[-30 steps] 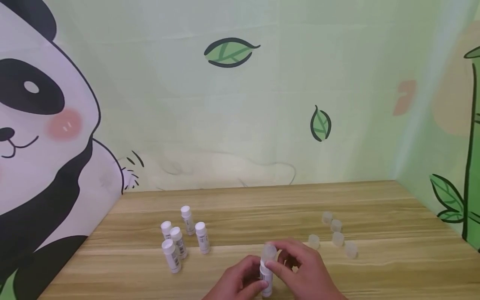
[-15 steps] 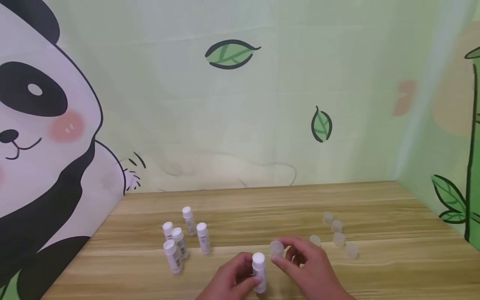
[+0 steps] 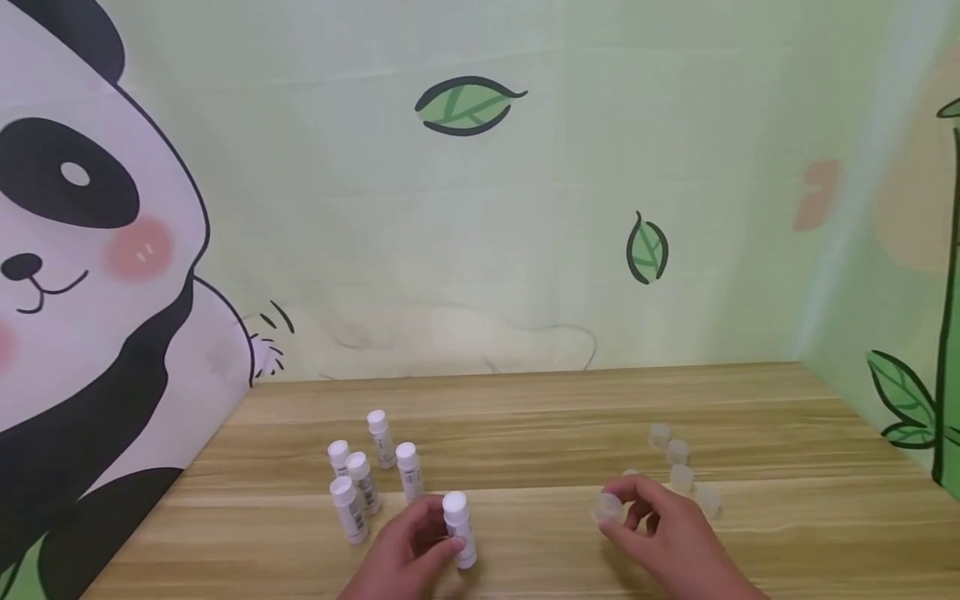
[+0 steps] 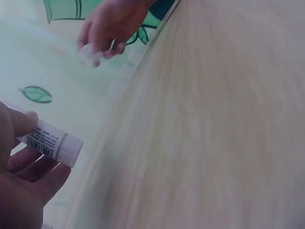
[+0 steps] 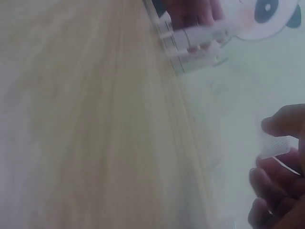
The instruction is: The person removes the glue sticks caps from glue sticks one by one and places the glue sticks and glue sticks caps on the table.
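My left hand (image 3: pixel 401 550) grips a white labelled tube (image 3: pixel 460 533), shaped like a glue stick, between thumb and fingers. The tube is nearly upright in the head view; its barcode label shows on the same tube (image 4: pixel 47 142) in the left wrist view. To the right, my right hand (image 3: pixel 675 533) pinches a translucent ribbed cap (image 3: pixel 607 509) between thumb and index finger. The cap (image 5: pixel 275 147) is partly covered by the fingers in the right wrist view. A wide gap separates the hands. Their wrist views are somewhat blurred.
Several similar white tubes (image 3: pixel 348 508) stand in a group left of my left hand. Several translucent caps (image 3: pixel 681 478) lie just beyond my right hand, one partly hidden by it. The wood-grain table (image 3: pixel 525 433) ends at a printed backdrop (image 3: pixel 540 208).
The cap has come away from the top of the held tube. My left hand has moved left with the tube, and my right hand has moved right with the cap.
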The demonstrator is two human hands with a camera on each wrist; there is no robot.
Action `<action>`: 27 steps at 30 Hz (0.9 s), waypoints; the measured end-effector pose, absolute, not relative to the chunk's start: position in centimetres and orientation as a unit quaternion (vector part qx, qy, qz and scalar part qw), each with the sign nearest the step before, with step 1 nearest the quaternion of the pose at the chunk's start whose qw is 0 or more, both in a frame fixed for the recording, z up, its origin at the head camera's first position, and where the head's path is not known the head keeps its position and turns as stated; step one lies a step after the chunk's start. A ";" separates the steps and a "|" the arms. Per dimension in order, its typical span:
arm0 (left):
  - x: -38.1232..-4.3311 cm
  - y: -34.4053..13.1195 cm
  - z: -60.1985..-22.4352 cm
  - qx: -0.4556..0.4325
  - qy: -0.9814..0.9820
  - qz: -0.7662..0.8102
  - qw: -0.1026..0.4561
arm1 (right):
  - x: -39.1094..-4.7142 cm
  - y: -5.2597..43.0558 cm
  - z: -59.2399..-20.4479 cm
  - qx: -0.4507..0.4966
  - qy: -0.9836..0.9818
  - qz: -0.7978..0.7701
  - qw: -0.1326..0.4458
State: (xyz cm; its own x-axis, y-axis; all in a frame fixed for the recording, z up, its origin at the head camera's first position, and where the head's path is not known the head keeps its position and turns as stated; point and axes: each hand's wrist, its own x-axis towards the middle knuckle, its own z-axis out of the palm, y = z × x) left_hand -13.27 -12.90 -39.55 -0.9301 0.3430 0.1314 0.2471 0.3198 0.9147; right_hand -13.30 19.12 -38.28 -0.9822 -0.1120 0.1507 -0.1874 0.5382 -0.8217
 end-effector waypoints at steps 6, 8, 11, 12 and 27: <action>-13.0 -14.3 -39.4 0.157 0.819 0.552 0.021 | -13.5 21.0 -38.4 0.069 -0.903 0.422 0.040; -13.0 -14.7 -39.4 0.147 0.823 0.549 0.012 | -13.7 21.6 -38.5 0.074 -0.913 0.400 0.043; -12.9 -15.2 -39.4 0.124 0.831 0.543 0.000 | -13.9 22.3 -38.6 0.074 -0.926 0.370 0.037; -12.9 -15.4 -39.4 0.118 0.831 0.543 -0.002 | -14.0 22.5 -38.6 0.071 -0.928 0.364 0.032; -12.9 -16.5 -40.2 0.095 0.833 0.544 -0.021 | -14.7 24.1 -39.2 0.052 -0.958 0.281 0.003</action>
